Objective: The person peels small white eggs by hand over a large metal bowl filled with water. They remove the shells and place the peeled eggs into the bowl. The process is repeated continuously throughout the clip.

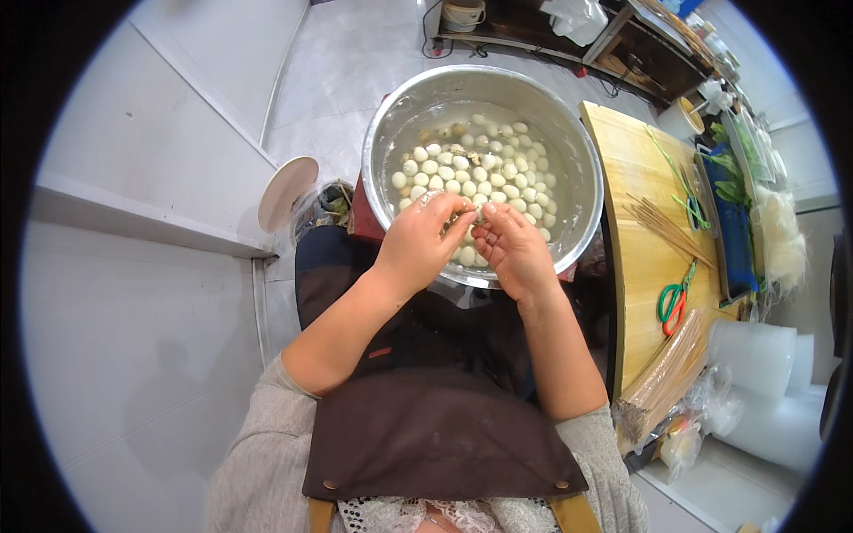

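Note:
A large metal basin (585, 193) of cloudy water stands before me, with many peeled quail eggs (498, 180) in it. Several speckled, unpeeled quail eggs (458, 129) lie among them towards the back left. Over the basin's near side, my left hand (416, 236) and my right hand (523, 250) meet at the fingertips. They pinch a small quail egg (480, 212) between them, mostly hidden by the fingers. Bits of shell cling to the back of my left hand and to my right fingers.
To the right, a wooden table (610, 220) bears bamboo skewers (670, 230), green-and-red-handled scissors (674, 306), a wrapped skewer bundle (666, 380) and a blue tray (728, 220). A lined waste bin (331, 203) and a pinkish round lid (288, 194) stand left, near the wall.

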{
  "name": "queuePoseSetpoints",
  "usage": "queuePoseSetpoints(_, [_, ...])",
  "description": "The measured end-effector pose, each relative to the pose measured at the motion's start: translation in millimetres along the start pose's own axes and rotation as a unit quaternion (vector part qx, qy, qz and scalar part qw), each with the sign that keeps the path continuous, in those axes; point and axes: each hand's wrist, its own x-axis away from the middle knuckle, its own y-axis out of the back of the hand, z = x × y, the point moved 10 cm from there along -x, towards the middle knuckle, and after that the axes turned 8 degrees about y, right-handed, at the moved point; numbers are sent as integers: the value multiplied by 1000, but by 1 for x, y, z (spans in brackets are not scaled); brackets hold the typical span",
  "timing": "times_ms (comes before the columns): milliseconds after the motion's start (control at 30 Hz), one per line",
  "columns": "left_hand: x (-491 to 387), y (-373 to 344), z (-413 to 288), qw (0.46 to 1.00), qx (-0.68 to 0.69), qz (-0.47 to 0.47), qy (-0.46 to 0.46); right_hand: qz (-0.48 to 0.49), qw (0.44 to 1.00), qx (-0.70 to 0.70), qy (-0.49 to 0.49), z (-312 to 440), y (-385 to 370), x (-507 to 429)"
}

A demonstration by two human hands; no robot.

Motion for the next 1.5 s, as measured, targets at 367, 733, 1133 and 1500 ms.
queuePoseSetpoints(367, [-2,-18,31,976,157,44,143,36,999,28,27,6,-2,5])
queuePoseSetpoints(733, [-12,-10,17,974,180,78,111,33,999,-32,-8,7,3,7])
queuePoseSetpoints(1133, [-7,-10,-6,994,29,97,28,63,997,43,10,12,3,6])
queuePoseSetpoints(1500, [-7,-8,29,952,241,69,174,101,994,-14,27,26,-5,18])
